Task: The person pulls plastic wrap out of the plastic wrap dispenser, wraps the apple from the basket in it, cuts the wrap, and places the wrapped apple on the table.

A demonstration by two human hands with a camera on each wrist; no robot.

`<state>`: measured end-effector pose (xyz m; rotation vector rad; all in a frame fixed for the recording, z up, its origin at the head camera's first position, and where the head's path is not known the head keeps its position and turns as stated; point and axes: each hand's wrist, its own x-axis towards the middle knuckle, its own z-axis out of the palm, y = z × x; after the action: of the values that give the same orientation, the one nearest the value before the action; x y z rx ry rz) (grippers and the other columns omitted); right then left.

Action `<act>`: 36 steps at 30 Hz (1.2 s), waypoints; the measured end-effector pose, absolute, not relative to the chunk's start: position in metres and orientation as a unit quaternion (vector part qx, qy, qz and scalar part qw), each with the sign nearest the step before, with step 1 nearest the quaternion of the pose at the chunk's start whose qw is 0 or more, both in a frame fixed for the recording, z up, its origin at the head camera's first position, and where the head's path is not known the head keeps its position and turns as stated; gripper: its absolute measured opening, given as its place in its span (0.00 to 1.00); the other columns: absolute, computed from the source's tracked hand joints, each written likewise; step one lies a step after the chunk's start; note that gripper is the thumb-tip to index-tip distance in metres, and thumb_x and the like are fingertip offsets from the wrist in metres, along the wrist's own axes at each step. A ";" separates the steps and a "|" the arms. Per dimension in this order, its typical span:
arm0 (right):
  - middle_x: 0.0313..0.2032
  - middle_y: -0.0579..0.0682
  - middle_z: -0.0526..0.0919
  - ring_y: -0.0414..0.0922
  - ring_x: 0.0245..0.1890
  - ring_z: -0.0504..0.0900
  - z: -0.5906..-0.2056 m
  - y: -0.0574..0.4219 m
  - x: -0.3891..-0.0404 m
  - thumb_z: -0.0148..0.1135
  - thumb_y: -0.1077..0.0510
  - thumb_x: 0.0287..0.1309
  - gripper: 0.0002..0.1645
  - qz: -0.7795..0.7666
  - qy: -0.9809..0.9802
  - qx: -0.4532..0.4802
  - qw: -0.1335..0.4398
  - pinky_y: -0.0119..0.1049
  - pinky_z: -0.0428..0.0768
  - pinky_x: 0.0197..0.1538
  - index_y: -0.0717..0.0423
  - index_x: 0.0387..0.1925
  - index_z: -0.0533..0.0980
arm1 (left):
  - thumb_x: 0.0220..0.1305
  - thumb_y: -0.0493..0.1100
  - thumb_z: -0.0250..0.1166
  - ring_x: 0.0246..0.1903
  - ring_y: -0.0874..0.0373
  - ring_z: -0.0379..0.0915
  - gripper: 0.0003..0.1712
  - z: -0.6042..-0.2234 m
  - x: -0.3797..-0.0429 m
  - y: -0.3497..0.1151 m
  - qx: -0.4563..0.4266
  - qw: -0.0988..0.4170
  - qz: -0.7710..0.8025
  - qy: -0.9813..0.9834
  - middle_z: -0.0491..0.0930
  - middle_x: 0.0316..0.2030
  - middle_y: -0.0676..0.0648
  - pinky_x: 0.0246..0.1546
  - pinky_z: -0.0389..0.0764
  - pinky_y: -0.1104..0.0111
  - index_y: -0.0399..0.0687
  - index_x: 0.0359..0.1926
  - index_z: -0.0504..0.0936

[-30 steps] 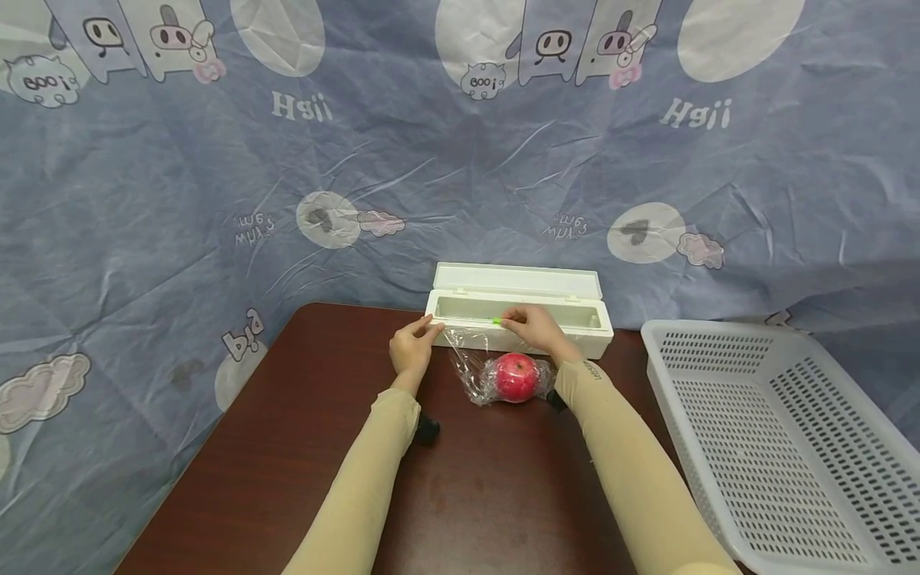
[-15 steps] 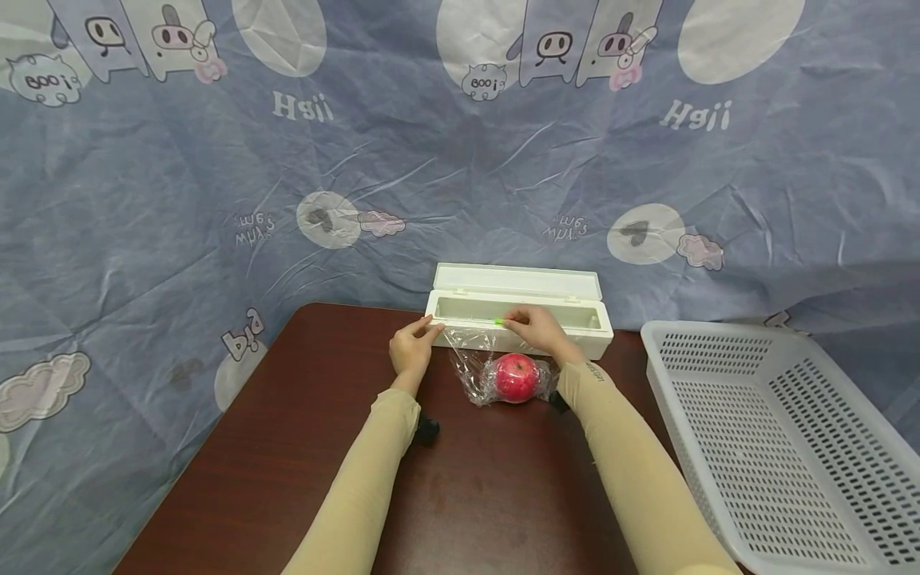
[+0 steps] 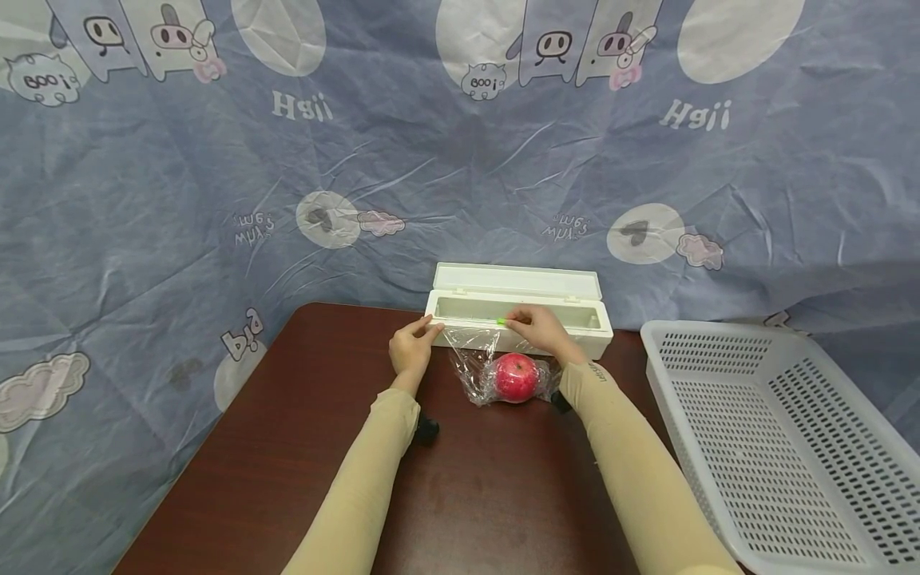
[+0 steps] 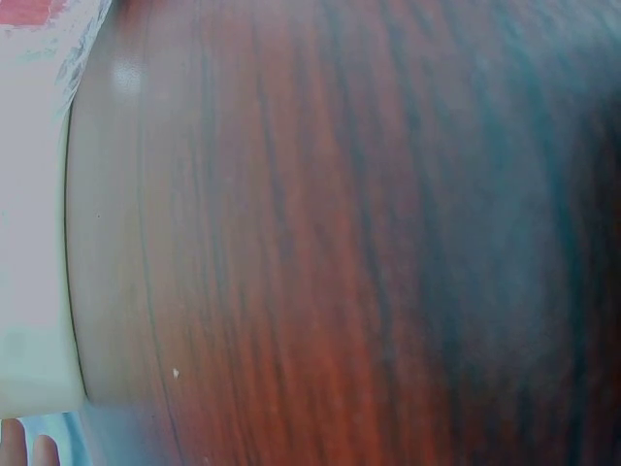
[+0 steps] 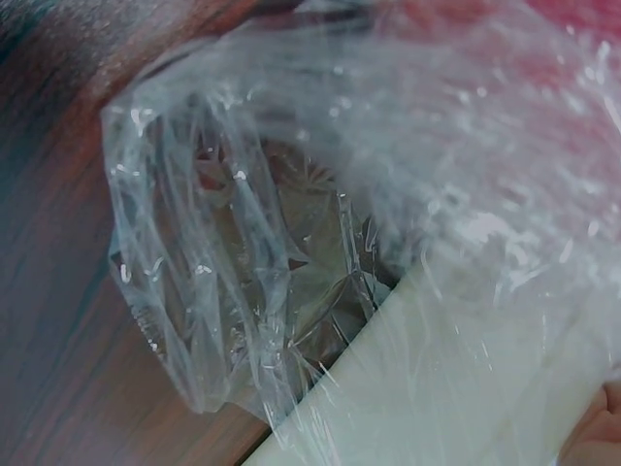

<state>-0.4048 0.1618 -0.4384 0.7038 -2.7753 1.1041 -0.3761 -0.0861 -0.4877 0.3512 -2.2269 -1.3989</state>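
Note:
A long white cling film dispenser [image 3: 451, 339] stands at the back of the table with its lid [image 3: 517, 279] raised. My left hand [image 3: 411, 348] holds its left front corner between thumb and forefinger; in the left wrist view two fingertips [image 4: 14, 445] show past the box's end. My right hand [image 3: 537, 326] pinches a small bright green slide cutter [image 3: 501, 321] on the front rim. Clear cling film [image 3: 470, 371] hangs over the front and wraps a red apple [image 3: 516, 377] lying just before the box. The right wrist view shows the crumpled film [image 5: 223, 262] close up.
A white perforated plastic basket [image 3: 747, 447] stands on the right. The dark brown table [image 3: 460, 495] spreads in front of the box, and a blue printed cloth [image 3: 460, 176] hangs behind it. Black wrist gear [image 3: 427, 430] sits under the left forearm.
My right hand has slid the green cutter slightly to the right along the rim. The left hand, the box and the wrapped apple stay where they were.

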 end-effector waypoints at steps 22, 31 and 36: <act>0.37 0.58 0.83 0.54 0.40 0.80 -0.441 0.173 -0.404 0.60 0.58 0.62 0.10 0.372 -0.902 0.216 0.039 0.48 0.76 0.48 0.63 0.38 0.80 | 0.46 0.56 0.74 0.19 0.55 0.64 0.21 -0.486 -0.374 -0.085 0.126 0.236 -0.516 -0.814 0.85 0.39 0.53 0.31 0.73 0.63 0.59 0.44 0.87; 0.36 0.58 0.84 0.54 0.40 0.81 -0.444 0.175 -0.407 0.60 0.59 0.61 0.09 0.371 -0.899 0.226 0.050 0.47 0.76 0.48 0.63 0.37 0.80 | 0.46 0.56 0.74 0.22 0.56 0.68 0.21 -0.487 -0.374 -0.086 0.128 0.235 -0.518 -0.812 0.84 0.40 0.54 0.33 0.74 0.63 0.59 0.44 0.87; 0.37 0.58 0.84 0.54 0.41 0.81 -0.444 0.176 -0.407 0.60 0.58 0.61 0.10 0.371 -0.900 0.224 0.049 0.48 0.76 0.48 0.63 0.37 0.80 | 0.46 0.56 0.74 0.31 0.54 0.77 0.21 -0.486 -0.374 -0.086 0.131 0.230 -0.519 -0.813 0.84 0.41 0.54 0.39 0.76 0.61 0.59 0.43 0.87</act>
<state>-0.4070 0.1760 -0.4441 0.6834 -2.7432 1.1300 -0.3741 -0.0855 -0.4859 0.3603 -2.2351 -1.4278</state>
